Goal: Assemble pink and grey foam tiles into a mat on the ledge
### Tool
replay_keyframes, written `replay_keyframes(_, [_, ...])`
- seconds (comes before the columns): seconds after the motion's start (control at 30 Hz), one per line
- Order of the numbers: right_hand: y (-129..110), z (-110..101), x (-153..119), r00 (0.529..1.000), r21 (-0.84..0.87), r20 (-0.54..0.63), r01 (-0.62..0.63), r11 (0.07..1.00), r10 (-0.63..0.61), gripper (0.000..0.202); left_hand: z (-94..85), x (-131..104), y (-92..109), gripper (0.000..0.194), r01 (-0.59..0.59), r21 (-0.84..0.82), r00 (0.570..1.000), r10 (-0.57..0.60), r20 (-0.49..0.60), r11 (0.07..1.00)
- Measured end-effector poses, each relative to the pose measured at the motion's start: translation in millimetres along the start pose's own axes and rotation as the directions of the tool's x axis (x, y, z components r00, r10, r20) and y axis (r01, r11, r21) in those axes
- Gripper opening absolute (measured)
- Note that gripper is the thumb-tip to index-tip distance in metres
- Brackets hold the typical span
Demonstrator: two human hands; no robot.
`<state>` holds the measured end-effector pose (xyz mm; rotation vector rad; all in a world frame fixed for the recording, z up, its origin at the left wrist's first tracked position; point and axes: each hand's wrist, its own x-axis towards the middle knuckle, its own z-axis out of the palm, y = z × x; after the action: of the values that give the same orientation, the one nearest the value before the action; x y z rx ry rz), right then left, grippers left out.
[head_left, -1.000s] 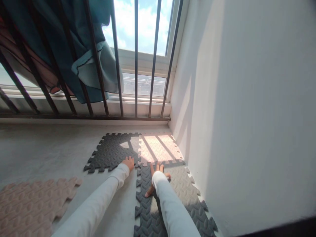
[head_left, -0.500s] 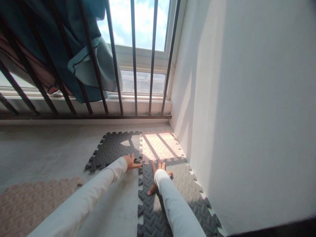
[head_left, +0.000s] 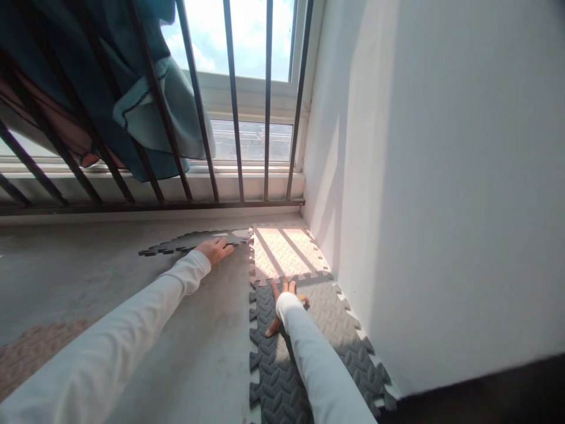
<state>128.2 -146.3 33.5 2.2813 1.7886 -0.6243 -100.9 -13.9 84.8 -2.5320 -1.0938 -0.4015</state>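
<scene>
My left hand (head_left: 215, 250) is at the near edge of a dark grey foam tile (head_left: 176, 242), which is raised and seen nearly edge-on; the fingers are on that edge, partly hidden. My right hand (head_left: 285, 300) presses with spread fingers on another dark grey foam tile (head_left: 276, 386) that lies along the wall. Beyond it, a pink foam tile (head_left: 286, 253) lies flat in sunlight, its near edge meeting the grey one. The raised tile's right end is beside the pink tile's left edge.
A second pink tile (head_left: 39, 347) lies on the floor at the lower left. Dark metal railings (head_left: 233, 100) stand before a window, with blue-green cloth (head_left: 154, 112) hanging behind the bars. A white wall (head_left: 441, 194) rises on the right.
The left dark tile, flat before, is now tilted up at its near edge. My left hand has moved forward and left with it. My right hand stays on its tile, and the view has shifted slightly.
</scene>
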Motion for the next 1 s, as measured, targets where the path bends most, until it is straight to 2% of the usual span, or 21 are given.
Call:
replay_keyframes(0.07, [1,0,-2,1.0,0.008,0.006,0.021,1.0,-0.021,0.077,-24.0,4,-24,0.023,0.009,0.081,1.0,-0.007,-0.024,0.997])
replay_keyframes(0.13, [2,-2,-5,0.997,-0.047,0.063,0.045,0.998,-0.042,0.097,-49.7,-1,-42,0.026,0.017,0.149,0.997,-0.007,-0.072,0.989])
replay_keyframes(0.23, [2,-9,-10,0.99,-0.15,0.14,0.054,0.987,-0.033,0.117,-88.7,-28,-58,0.032,-0.04,0.239,0.99,0.071,-0.124,0.97])
replay_keyframes(0.33, [0,-15,-12,0.984,-0.222,0.181,0.046,0.974,-0.005,0.127,-126.7,-71,-68,0.03,-0.023,0.328,0.984,0.079,-0.158,0.945])
replay_keyframes(0.4, [-1,-18,-13,0.98,-0.246,0.199,0.053,0.968,-0.003,0.133,-148.3,-109,-75,0.027,0.052,0.356,0.985,0.01,-0.17,0.933])
replay_keyframes(0.47, [-1,-20,-14,0.977,-0.251,0.212,0.063,0.966,-0.009,0.136,-161.3,-155,-77,0.027,0.143,0.353,0.981,-0.084,-0.177,0.925])
replay_keyframes(0.53, [0,-21,-15,0.978,-0.246,0.211,0.066,0.967,-0.013,0.137,-161.9,-208,-71,0.029,0.209,0.335,0.97,-0.152,-0.188,0.919])
replay_keyframes(0.6, [2,-20,-15,0.979,-0.239,0.205,0.062,0.969,-0.012,0.137,-149.8,-264,-56,0.026,0.227,0.303,0.965,-0.172,-0.198,0.925])
replay_keyframes(0.7, [8,-15,-15,0.983,-0.221,0.179,0.07,0.973,-0.031,0.133,-118.6,-342,-24,0.02,0.103,0.226,0.989,-0.076,-0.124,0.969])
replay_keyframes(0.77, [13,-9,-16,0.989,-0.205,0.14,0.084,0.975,-0.055,0.129,-99.7,-384,-4,0.019,0.049,0.186,0.995,-0.033,-0.091,0.981])
replay_keyframes(0.87, [19,-1,-23,0.999,-0.172,0.04,0.035,0.984,-0.028,0.122,-85.5,-424,19,0.021,0.062,0.141,0.993,-0.047,-0.108,0.988])
replay_keyframes(1.0, [19,12,-43,0.986,-0.071,-0.166,-0.025,0.997,0.013,0.106,-87.2,-444,39,0.025,0.097,0.085,0.986,-0.084,-0.147,0.992])
